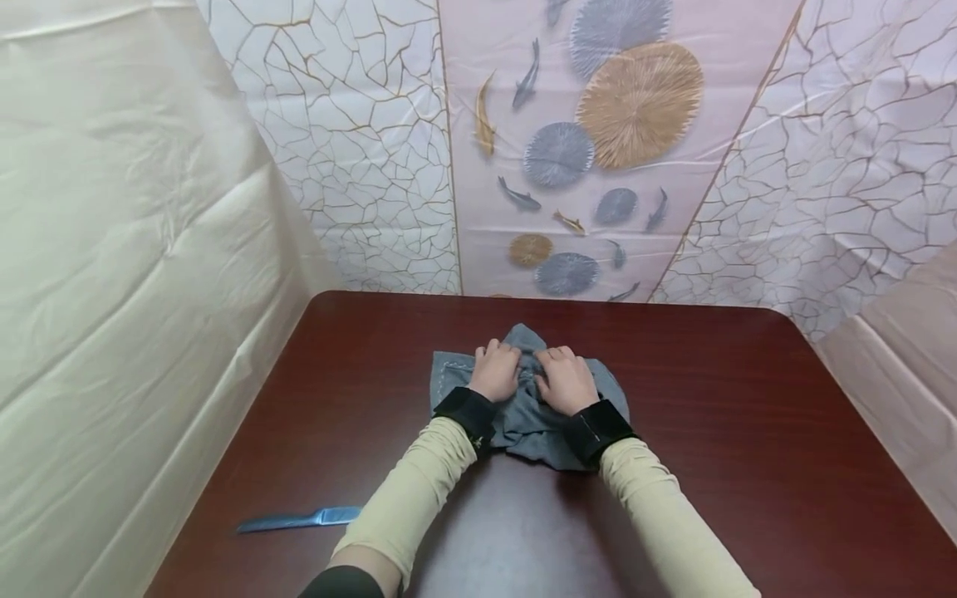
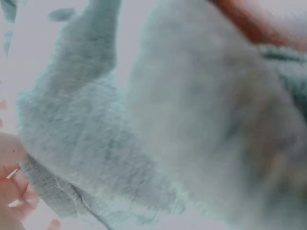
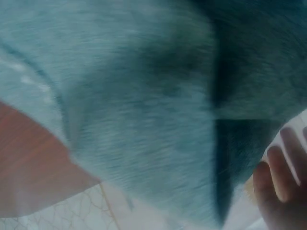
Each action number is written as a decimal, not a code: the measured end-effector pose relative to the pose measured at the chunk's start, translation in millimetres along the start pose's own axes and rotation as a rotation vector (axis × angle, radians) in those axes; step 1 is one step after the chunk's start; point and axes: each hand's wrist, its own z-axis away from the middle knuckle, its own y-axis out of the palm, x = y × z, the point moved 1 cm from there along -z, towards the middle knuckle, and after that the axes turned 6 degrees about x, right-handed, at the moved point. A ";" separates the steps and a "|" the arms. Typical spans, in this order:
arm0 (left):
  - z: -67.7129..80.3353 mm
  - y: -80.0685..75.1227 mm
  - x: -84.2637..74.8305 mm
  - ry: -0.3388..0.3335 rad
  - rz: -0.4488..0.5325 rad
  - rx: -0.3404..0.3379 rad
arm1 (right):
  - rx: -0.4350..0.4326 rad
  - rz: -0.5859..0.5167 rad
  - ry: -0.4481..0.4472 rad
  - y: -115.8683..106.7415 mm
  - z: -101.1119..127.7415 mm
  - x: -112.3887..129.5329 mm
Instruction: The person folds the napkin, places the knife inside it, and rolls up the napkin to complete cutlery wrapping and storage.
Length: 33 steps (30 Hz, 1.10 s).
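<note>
Your left hand [image 1: 495, 370] and right hand [image 1: 565, 379] sit side by side, fingers curled into the gray cloth [image 1: 456, 384]. It lies bunched in the middle of the table [image 1: 748, 432], so both hands can gather it. A blue knife [image 1: 297, 520] lies well apart.

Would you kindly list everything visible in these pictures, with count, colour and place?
cloth: one, grey-blue, crumpled at the table's middle
knife: one, blue, near the table's left edge
table: one, dark reddish-brown, filling the foreground
patterned sheets: cracked-line and fish prints, behind the table
plain sheet: cream, at the left
left hand: one, gripping the cloth, cream sleeve with black cuff
right hand: one, gripping the cloth beside it
</note>
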 end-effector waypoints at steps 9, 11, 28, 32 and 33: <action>17.4 -22.7 -9.8 0.099 -0.011 0.014 | 0.118 -0.136 -0.055 -5.6 -10.5 -5.1; 21.2 -25.7 -10.8 0.106 -0.008 0.014 | 0.142 -0.125 -0.044 -8.8 -10.8 -7.4; 53.0 -50.6 -3.8 0.183 0.099 -0.097 | 0.063 -0.149 -0.026 -47.6 18.9 -36.7; 61.3 -57.4 -3.9 0.230 0.140 -0.157 | 0.026 -0.207 -0.036 -57.6 31.0 -31.3; 63.8 -58.9 -3.9 0.240 0.152 -0.165 | 0.020 -0.219 -0.038 -59.6 34.1 -29.3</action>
